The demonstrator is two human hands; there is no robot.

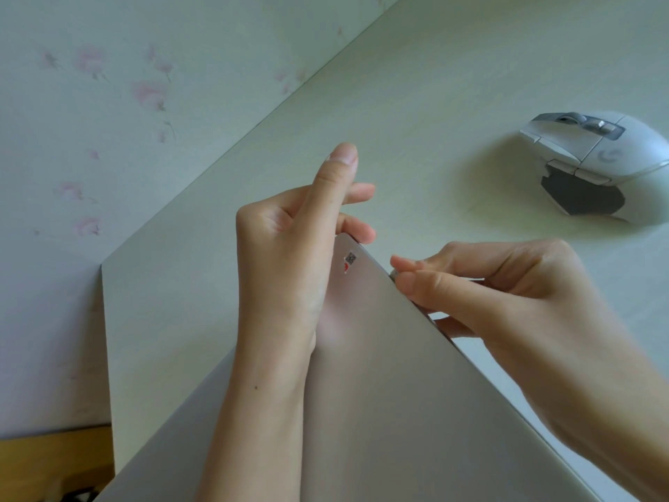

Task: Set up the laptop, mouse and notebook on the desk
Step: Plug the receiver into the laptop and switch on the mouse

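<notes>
A closed silver laptop (380, 393) is seen on the pale desk (416, 103), filling the lower middle of the view, with its far corner pointed away from the person toward the desk's back edge and the flowered wall (90, 103). Its visible right edge is seen running diagonally from that corner down toward the lower right; which axis is the long one cannot be told, since much of the lid is cut off by the frame. A small sticker (349, 261) is seen on the lid just below the far corner. The left hand (289, 240) is laid along the lid at that corner, thumb raised and straight, with fingers curled round the corner's far side. The right hand (488, 284) is set against the laptop's right edge just below the corner, its fingers curled and pinching at the seam of the edge. A white mouse (601, 164) is seen on the desk, well to the right of and beyond the laptop's corner, apart from both hands.
</notes>
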